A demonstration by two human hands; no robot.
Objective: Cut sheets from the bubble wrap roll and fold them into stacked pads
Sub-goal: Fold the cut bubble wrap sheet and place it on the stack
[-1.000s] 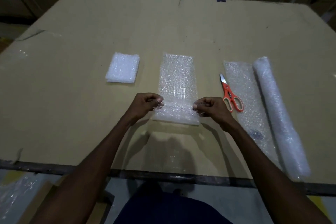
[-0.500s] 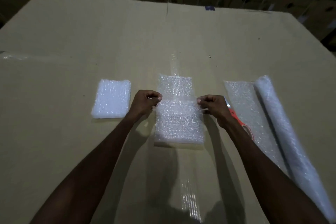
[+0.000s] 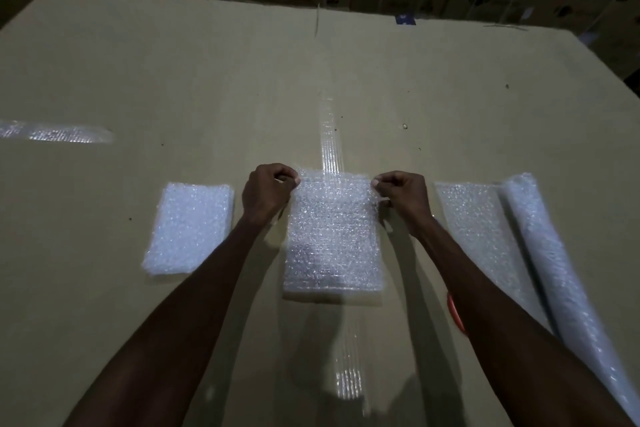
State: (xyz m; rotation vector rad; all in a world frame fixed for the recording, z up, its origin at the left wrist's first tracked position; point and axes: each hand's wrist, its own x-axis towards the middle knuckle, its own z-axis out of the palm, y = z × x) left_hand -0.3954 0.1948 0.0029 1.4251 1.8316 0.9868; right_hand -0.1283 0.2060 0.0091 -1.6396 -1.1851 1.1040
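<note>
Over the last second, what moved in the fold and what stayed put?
Both hands, left and right, kept pinching the sheet and carried its near edge away, onto the far edge, doubling it. The finished pad, roll and scissors stayed put.

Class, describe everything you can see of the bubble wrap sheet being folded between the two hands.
The bubble wrap sheet is clear, bubbled plastic, glinting in the light. It lies flat on the cardboard tabletop, doubled over, with the rounded fold at its near edge. The left hand and the right hand each pinch a far corner. It sits between the folded pad and the unrolled strip, touching neither.
</note>
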